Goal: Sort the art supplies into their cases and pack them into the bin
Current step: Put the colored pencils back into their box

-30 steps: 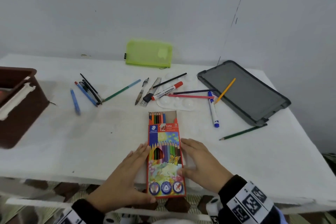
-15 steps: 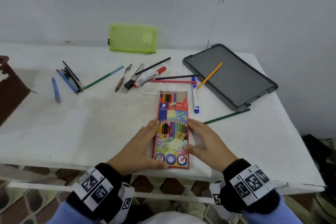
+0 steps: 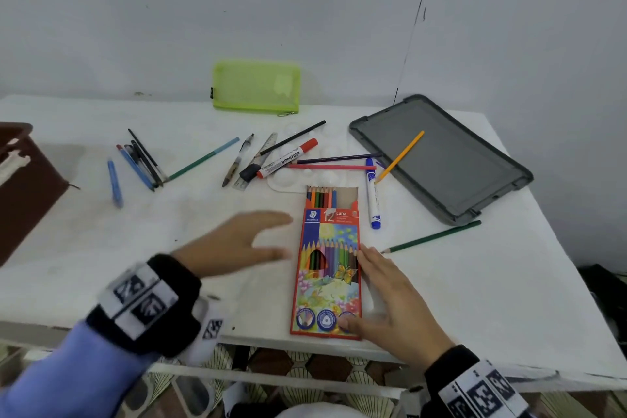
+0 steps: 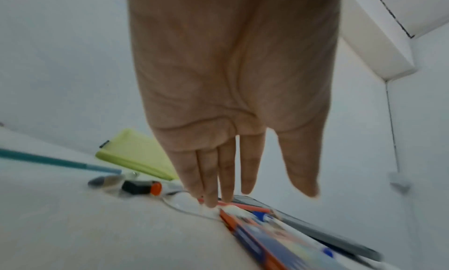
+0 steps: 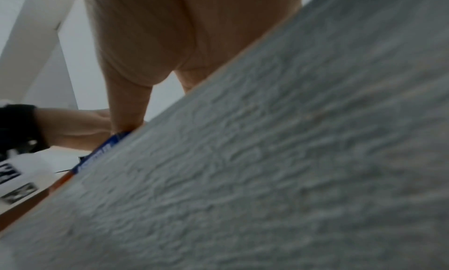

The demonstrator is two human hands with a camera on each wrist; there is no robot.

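- Coloured-pencil box lies flat at the near edge of the white table, its open end pointing away from us, and we can see pencil ends filling only the left part of the opening.
- Our right hand lies along the box's right edge, fingers straight and touching the side of the cardboard, thumb tip resting on the near right corner; nothing is gripped.
- From the right wrist camera we see mostly table surface up close, with the thumb pressing on the box's blue-and-orange edge.
- Our left hand is blurred, hovering just left of the box and apart from it, fingers stretched out flat, thumb spread, holding nothing.
- The left wrist view shows those straight fingers pointing over the box's far end toward the clutter beyond.
- Just past the box sit a white paint palette, a red-capped whiteboard marker, a pink pencil and a dark purple pencil.
- A blue marker lies just right of the box's open end; a green pencil lies further right.
- A yellow pencil rests partly on the grey case.
- Further left lie a ruler, a teal pencil and a bunch of pens.
- The lime mesh pouch leans at the wall; the brown bin sits at the left edge.
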